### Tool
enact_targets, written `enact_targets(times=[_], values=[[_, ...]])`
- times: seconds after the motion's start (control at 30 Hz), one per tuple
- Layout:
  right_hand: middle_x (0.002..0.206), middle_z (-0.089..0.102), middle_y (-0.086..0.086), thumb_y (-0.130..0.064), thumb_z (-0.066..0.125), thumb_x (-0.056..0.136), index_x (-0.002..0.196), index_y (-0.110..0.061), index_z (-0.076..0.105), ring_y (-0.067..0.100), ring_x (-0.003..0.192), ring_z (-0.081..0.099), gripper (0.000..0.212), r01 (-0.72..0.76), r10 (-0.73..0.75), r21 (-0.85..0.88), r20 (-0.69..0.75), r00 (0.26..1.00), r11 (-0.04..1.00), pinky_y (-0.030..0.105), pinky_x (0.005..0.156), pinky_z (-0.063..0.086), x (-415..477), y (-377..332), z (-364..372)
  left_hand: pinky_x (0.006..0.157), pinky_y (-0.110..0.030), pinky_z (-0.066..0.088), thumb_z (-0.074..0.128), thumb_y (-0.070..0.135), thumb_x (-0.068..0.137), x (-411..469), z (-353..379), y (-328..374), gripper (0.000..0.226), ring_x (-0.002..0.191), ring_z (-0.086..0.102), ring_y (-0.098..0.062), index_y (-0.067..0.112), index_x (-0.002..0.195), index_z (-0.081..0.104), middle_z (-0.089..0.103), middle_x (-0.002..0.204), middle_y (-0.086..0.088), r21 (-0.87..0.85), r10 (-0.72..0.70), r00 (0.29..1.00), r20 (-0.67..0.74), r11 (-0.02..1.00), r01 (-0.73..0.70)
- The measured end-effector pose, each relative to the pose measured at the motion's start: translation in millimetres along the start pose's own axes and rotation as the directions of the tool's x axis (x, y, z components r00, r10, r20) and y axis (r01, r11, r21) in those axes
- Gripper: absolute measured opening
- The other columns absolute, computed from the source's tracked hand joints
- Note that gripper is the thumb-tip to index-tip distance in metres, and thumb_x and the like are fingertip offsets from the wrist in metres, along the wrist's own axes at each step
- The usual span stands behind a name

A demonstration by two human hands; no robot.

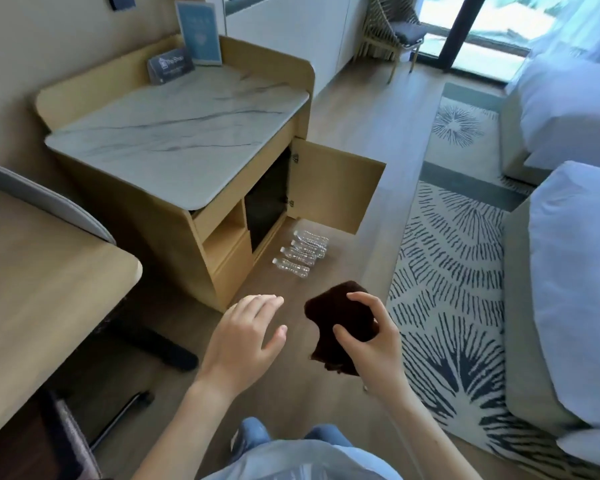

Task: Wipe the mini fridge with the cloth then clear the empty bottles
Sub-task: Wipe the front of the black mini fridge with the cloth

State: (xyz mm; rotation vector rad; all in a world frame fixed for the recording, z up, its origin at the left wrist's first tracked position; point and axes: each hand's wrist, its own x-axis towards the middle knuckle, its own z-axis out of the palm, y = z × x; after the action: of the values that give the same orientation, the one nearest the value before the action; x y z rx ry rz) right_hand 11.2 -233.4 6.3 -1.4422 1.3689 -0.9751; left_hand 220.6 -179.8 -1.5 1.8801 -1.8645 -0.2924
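Hotel-type room, wood-look floor [357, 268], daylight from the far glass door.

We note the right hand [369, 337] gripping the cloth [338, 315]: thumb and curled fingers bunch it, and a loose corner hangs below the palm. It is dark brown, thick and nappy, soft-looking. The left hand [243, 336] holds nothing, fingers relaxed and spread, palm down, beside the right at about the same height.

Key relation: the mini fridge [265, 204] lies ahead of both hands and a little left, low in the cabinet [219, 258], well apart from them. Its front is a flat, dark, glossy panel, taller than wide. The left hand sits more directly in line with it, but the cloth is in the right, so we judge the wipe will need the right arm to reach forward and leftward, with a crouch.

The cabinet door [336, 188] stands swung open to the right of the fridge, a plain pale wood slab.

Between hands and fridge, the bottles [300, 254] lie on the floor just beside the cabinet base: about four, clear ribbed plastic, side by side, long axes crosswise to our reach, caps toward the cabinet. They sit under the likely wiping path.

Further out: marble-look top [177, 133], patterned rug [447, 271], white bed [568, 271].
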Motion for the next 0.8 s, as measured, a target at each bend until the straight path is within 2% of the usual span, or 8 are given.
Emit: enact_targets(times=[0.13,0.27,0.43,0.6,0.8], values=[[0.112,0.066,0.002,0.001,0.077,0.076,0.111,-0.035,0.064,0.020,0.106,0.065,0.052,-0.006,0.007,0.004,-0.055,0.998,1.000,0.041,0.090,0.056,-4,18,-58,0.102,-0.032,0.047,0.042,0.041,0.093,12,31,52,0.049,0.121,0.059,-0.013,0.016,0.128,0.065,0.066,0.126,0.004,-0.009,0.056,0.996,0.065,0.998,-0.056],[0.113,0.068,-0.002,0.000,0.077,0.077,0.112,-0.032,0.065,0.024,0.108,0.064,0.049,-0.023,0.024,0.014,-0.116,0.993,1.000,0.051,0.093,0.052,-6,38,-110,0.101,-0.032,0.046,0.040,0.042,0.092,25,62,97,0.051,0.120,0.059,-0.014,0.014,0.128,0.065,0.066,0.126,0.004,-0.024,0.109,0.987,0.122,0.994,-0.106],[0.114,0.067,-0.005,0.000,0.077,0.076,0.111,-0.034,0.064,0.020,0.111,0.061,0.051,-0.026,0.028,0.013,-0.199,0.980,1.000,0.049,0.096,0.050,0,54,-159,0.097,-0.031,0.046,0.040,0.042,0.092,50,89,140,0.050,0.118,0.060,-0.015,0.014,0.125,0.066,0.067,0.123,0.004,-0.026,0.180,0.972,0.152,0.984,-0.178],[0.115,0.066,-0.003,-0.001,0.077,0.076,0.112,-0.035,0.064,0.016,0.111,0.061,0.051,-0.052,0.059,0.036,-0.240,0.969,0.998,0.046,0.097,0.051,34,62,-184,0.097,-0.033,0.049,0.042,0.041,0.092,96,105,159,0.049,0.117,0.060,-0.015,0.013,0.125,0.066,0.067,0.122,0.003,-0.027,0.228,0.957,0.177,0.974,-0.227],[0.115,0.067,-0.007,0.000,0.077,0.076,0.114,-0.032,0.065,0.015,0.113,0.061,0.051,-0.041,0.047,0.030,-0.217,0.975,0.999,0.047,0.097,0.052,115,68,-189,0.096,-0.032,0.049,0.044,0.040,0.092,172,131,156,0.048,0.116,0.061,-0.015,0.013,0.125,0.066,0.067,0.121,0.003,-0.032,0.231,0.955,0.184,0.973,-0.229]])
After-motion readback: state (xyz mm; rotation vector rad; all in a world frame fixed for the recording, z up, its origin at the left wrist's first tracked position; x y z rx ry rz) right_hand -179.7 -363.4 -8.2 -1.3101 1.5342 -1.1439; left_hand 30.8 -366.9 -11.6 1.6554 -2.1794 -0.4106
